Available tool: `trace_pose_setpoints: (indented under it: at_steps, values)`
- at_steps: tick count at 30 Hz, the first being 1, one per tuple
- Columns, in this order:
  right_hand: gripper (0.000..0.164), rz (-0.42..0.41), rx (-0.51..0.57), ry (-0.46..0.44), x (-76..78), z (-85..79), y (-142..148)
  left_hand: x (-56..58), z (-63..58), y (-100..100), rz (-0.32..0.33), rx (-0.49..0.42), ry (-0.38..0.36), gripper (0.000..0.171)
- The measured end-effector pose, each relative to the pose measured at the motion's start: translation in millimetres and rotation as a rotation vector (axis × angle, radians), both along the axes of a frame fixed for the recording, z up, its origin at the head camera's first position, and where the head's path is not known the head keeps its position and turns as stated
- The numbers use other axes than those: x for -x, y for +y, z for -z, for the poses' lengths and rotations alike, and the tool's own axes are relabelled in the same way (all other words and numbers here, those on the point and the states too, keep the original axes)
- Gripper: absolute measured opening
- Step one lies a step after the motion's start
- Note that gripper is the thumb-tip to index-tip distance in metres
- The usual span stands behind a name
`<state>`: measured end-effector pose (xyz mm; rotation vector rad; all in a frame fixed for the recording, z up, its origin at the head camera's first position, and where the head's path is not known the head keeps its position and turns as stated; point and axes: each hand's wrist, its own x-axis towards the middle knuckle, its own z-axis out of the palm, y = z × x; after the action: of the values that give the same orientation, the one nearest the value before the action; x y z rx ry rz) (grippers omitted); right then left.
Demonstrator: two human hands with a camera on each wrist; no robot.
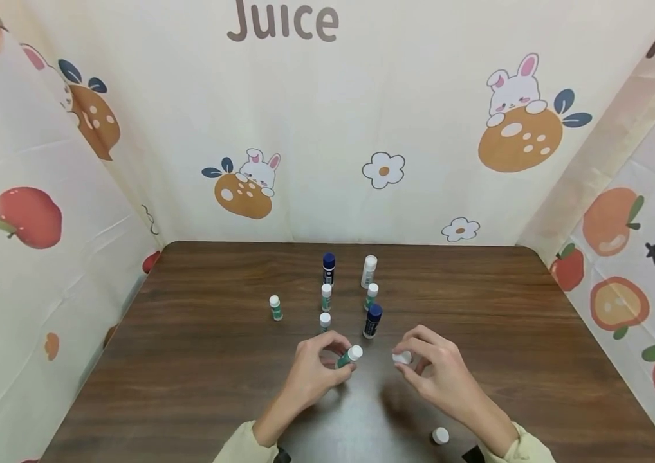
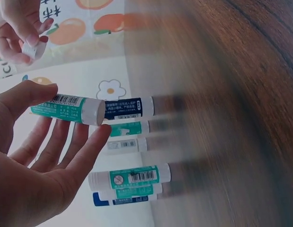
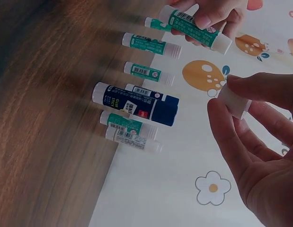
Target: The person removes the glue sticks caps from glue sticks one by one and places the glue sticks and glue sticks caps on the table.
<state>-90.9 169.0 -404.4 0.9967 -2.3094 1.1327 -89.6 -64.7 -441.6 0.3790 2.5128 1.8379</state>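
Note:
My left hand (image 1: 310, 374) grips a green glue stick (image 2: 61, 108) between thumb and fingers, above the table. Its white end (image 3: 221, 43) points up and toward my right hand. My right hand (image 1: 443, 373) pinches a small white cap (image 3: 235, 100) between thumb and fingertips, apart from the glue stick. Beyond the hands stand several other glue sticks. Closest to them are a dark blue glue stick (image 1: 372, 321) and a green one (image 1: 325, 321), its lower part hidden behind my left hand in the head view.
Another white cap (image 1: 440, 436) lies near the front, below my right hand. Farther back are a white glue stick (image 1: 369, 272) and a second dark blue one (image 1: 329, 269). A lone green glue stick (image 1: 276, 308) stands at the left. Printed cloth (image 1: 327, 103) encloses the brown table (image 1: 200, 360).

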Motion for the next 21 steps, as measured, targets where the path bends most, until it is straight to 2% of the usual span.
trace_pose_setpoints:
  at_steps: [5,12,21]
  values:
    - [0.039,0.023,-0.001,-0.010,-1.5,2.9,4,-0.6,1.9,-8,-0.015,-0.023,-0.005,0.022]
    - [0.040,0.053,-0.005,-0.035,-3.1,10.0,12,0.7,4.3,-21,-0.059,-0.024,0.008,0.025]
    - [0.040,0.072,-0.023,-0.041,-7.4,18.3,22,3.3,4.1,-33,-0.129,-0.069,-0.011,0.024]
